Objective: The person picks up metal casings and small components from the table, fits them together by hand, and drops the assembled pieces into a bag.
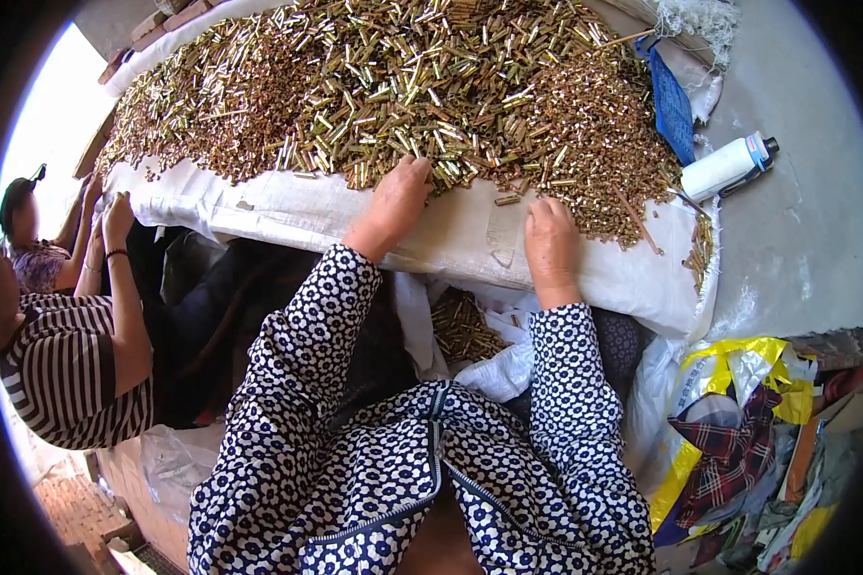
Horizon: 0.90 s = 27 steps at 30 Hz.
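A wide heap of gold-coloured metal tubes (384, 91) and small coppery pieces (594, 105) covers a table draped in white woven sheeting (288, 206). My left hand (398, 203) reaches to the front edge of the heap, its fingers bent in among the tubes. What they hold, if anything, is hidden. Further right, my right hand (551, 241) rests over the sheeting with its fingers curled down, just in front of the coppery pieces. Its fingertips are too covered to show a held piece. One loose tube (507, 200) lies between my hands. Below the table edge, a white sack (508, 369) holds more tubes.
At the left, a person in a striped top (72, 355) and another person (43, 240) reach to the same table. A white bottle (729, 169) lies by a blue mesh piece (671, 105) at the right. Bags and cloths (729, 450) crowd the lower right.
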Tool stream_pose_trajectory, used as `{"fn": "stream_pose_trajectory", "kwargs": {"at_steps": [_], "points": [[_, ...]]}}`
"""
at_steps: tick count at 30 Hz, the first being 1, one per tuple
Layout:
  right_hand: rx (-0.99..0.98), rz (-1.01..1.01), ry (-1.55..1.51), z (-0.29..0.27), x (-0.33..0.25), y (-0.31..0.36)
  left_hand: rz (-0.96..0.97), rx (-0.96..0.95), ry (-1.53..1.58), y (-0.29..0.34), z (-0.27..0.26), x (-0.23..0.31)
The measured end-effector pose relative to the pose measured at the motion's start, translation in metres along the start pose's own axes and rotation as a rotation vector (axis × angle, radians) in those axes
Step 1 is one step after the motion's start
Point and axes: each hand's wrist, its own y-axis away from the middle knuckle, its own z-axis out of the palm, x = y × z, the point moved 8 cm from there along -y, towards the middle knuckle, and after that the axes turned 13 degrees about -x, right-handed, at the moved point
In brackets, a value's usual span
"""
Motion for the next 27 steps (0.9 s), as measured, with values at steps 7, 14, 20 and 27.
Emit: {"fn": "stream_pose_trajectory", "kwargs": {"at_steps": [7, 14, 20, 27], "points": [[-0.111, 0.055, -0.033, 0.0, -0.003, 0.004, -0.015, -0.014, -0.031, 0.007, 0.001, 0.009], [-0.04, 0.038, -0.43, 0.004, -0.027, 0.015, 0.144, 0.087, -0.04, 0.007, 0.0, 0.015], [-0.075, 0.074, -0.838, 0.009, -0.03, 0.025, -0.069, -0.088, 0.583, 0.024, 0.002, 0.013], [-0.233, 0.224, -1.398, 0.031, -0.036, 0.036, -0.149, -0.177, 1.263, 0.051, 0.031, 0.013]]}}
